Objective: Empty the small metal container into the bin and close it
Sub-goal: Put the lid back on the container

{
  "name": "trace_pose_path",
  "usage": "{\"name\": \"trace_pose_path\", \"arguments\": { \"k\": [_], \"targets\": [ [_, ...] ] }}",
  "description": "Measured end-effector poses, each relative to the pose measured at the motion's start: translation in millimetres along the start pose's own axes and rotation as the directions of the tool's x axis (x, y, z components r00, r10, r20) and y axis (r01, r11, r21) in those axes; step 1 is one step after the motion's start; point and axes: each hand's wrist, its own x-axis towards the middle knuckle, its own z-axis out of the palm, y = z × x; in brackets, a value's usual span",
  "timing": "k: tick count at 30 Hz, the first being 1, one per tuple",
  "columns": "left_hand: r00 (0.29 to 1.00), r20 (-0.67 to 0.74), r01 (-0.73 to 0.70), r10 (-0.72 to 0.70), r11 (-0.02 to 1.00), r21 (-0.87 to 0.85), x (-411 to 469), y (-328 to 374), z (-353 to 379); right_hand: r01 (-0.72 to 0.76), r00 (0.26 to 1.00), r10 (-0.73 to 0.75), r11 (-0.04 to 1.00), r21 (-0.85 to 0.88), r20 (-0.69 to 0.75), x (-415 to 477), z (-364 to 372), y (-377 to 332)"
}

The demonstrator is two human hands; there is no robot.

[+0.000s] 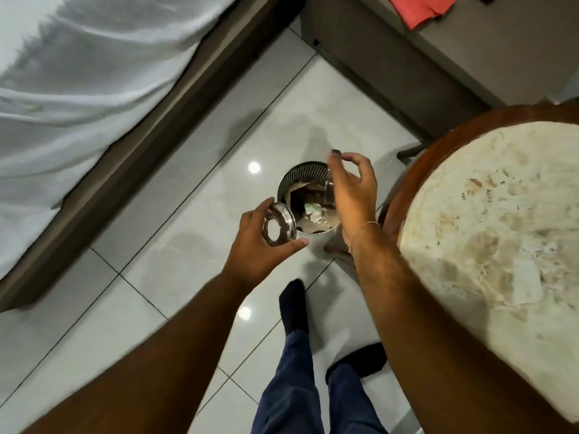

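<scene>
A round mesh metal bin (300,175) stands on the tiled floor, with crumpled paper and scraps inside. My left hand (257,245) grips a shiny round metal lid (279,224) just left of the bin's rim. My right hand (352,191) hovers over the bin's right side and holds the small metal container (329,191), tipped above the opening. The palm hides most of the container, so only a silvery edge shows.
A round stone-topped table (495,220) with a wooden rim stands close on the right. A bed with a white sheet (78,104) runs along the left. A dark cabinet (407,67) is behind the bin. My legs and dark socks (293,305) are below.
</scene>
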Motion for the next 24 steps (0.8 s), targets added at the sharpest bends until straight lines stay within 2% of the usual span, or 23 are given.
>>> {"name": "trace_pose_path", "arguments": {
  "k": [2, 3, 6, 8, 11, 15, 19, 24],
  "targets": [
    [0.995, 0.019, -0.096, 0.097, 0.994, -0.061, 1.2, 25.6, 5.6, -0.198, 0.978, 0.176, 0.955, 0.22, 0.114, -9.6, -20.8, -4.8],
    [0.988, 0.031, -0.15, 0.152, 0.986, -0.07, 1.0, 40.7, 10.8, -0.254, 0.963, 0.22, 0.932, 0.26, 0.154, -14.6, -36.7, -6.3],
    [0.943, 0.103, -0.317, 0.316, 0.948, -0.011, -3.9, 82.5, 29.3, -0.328, 0.935, 0.288, 0.924, 0.198, 0.206, -33.4, -83.1, -8.3],
    [0.906, 0.197, -0.392, 0.375, 0.918, 0.055, -8.2, 105.6, 46.6, -0.355, 0.92, 0.313, 0.92, 0.165, 0.235, -46.0, -110.5, -6.0],
    [0.865, 0.353, -0.416, 0.357, 0.903, 0.105, -17.1, 135.0, 81.8, -0.359, 0.924, 0.312, 0.907, 0.218, 0.223, -61.3, -151.0, -4.2],
    [0.797, 0.484, -0.489, 0.361, 0.856, 0.167, -32.3, 165.8, 136.3, -0.374, 0.926, 0.34, 0.884, 0.281, 0.163, -72.0, -198.7, 0.5],
    [0.745, 0.538, -0.565, 0.394, 0.801, 0.196, -44.0, 182.4, 183.9, -0.381, 0.923, 0.373, 0.845, 0.374, 0.097, -73.5, -241.4, 15.2],
    [0.669, 0.654, -0.622, 0.353, 0.748, 0.233, -61.8, 193.1, 241.9, -0.333, 0.924, 0.382, 0.766, 0.55, 0.027, -83.0, -297.0, 29.7]
  ]
}}
